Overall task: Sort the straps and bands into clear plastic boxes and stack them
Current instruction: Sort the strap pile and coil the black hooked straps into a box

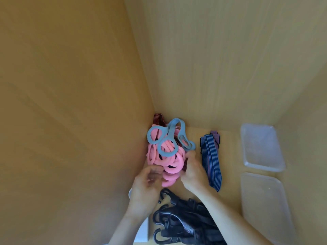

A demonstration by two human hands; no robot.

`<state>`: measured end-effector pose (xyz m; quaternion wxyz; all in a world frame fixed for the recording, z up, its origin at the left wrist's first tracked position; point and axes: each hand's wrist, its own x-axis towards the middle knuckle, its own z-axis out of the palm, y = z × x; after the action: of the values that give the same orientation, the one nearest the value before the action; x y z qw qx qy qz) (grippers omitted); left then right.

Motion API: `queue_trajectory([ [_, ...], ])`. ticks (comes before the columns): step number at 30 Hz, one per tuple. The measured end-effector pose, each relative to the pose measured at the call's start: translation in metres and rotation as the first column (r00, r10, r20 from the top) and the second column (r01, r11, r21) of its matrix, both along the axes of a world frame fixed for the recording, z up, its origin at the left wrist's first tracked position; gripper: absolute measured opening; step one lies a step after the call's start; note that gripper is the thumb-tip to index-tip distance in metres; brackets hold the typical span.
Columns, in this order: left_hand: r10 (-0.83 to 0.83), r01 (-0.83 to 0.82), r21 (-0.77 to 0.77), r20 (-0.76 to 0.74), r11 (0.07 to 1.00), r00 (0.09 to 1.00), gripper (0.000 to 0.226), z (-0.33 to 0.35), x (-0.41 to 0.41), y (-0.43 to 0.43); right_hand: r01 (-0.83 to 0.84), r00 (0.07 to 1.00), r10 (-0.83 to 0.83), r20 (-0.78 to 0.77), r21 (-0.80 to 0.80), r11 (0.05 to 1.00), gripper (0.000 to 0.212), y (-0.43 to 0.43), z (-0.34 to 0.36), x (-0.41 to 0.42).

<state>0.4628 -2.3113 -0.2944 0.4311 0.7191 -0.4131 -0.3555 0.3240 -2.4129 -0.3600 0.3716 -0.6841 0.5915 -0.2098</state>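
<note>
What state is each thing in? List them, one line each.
pink bands: heaped in the corner, unsorted.
blue band: draped on top of the pink bands.
red striped strap: behind the heap, mostly hidden.
blue striped strap: lying flat, untouched.
black hooked straps: tangled pile, untouched.
clear boxes: two, side by side, unstacked, nothing visible inside.
left hand: fingertips touching pink bands, grip unclear.
right hand: fingers curled into the pink bands.

I count two clear boxes [261, 147]. The pink bands [172, 165] sit in one heap, too tangled for me to number. I make out four blue loops [167, 147], though I can't tell if they are one band or more. There is one blue striped strap [211, 161], one purple strap [215, 137] and one red strap [159, 119]. On the black straps [191, 220] I see at least three hooks [163, 192].
</note>
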Motion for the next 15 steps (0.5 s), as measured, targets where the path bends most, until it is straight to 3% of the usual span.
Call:
queue_trajectory([
  [10,0.004,-0.005,-0.010,-0.070,1.000,0.998,0.037,0.000,-0.005,0.002,0.006,0.936,-0.079,0.342,0.211,0.977,0.029,-0.029,0.042,0.003],
  [15,0.030,-0.033,-0.018,-0.179,0.999,0.983,0.031,0.003,-0.007,-0.006,-0.145,0.931,0.094,0.352,0.121,0.982,0.027,-0.048,0.094,0.007],
])
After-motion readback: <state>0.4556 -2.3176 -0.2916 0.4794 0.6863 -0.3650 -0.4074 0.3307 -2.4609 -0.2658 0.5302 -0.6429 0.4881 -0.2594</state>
